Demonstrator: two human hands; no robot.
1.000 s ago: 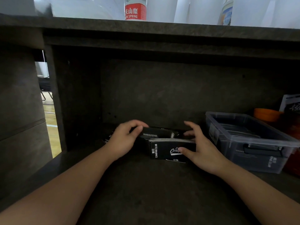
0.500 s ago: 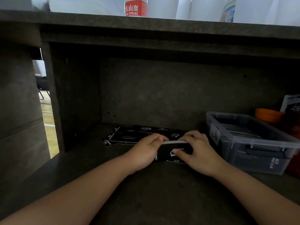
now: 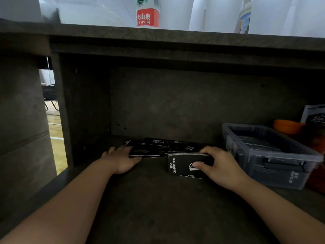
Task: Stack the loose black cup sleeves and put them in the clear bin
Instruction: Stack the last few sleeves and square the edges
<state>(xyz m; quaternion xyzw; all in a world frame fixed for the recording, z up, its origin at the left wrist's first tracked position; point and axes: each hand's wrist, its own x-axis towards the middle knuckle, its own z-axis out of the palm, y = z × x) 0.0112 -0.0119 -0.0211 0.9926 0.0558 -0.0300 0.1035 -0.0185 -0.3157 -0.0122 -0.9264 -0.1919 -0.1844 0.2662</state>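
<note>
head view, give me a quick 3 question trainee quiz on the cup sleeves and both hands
1. True or false: the stack of sleeves is already inside the clear bin.
2. Which hand has its grip on the stack? A) left hand B) right hand C) both hands
3. Fill in: the left hand reaches to the loose sleeves lying flat at the ____ of the shelf.

Key
1. False: the stack stands on the shelf, left of the bin.
2. B: the right hand holds it, thumb on the front face and fingers over the top.
3. Back.
</note>
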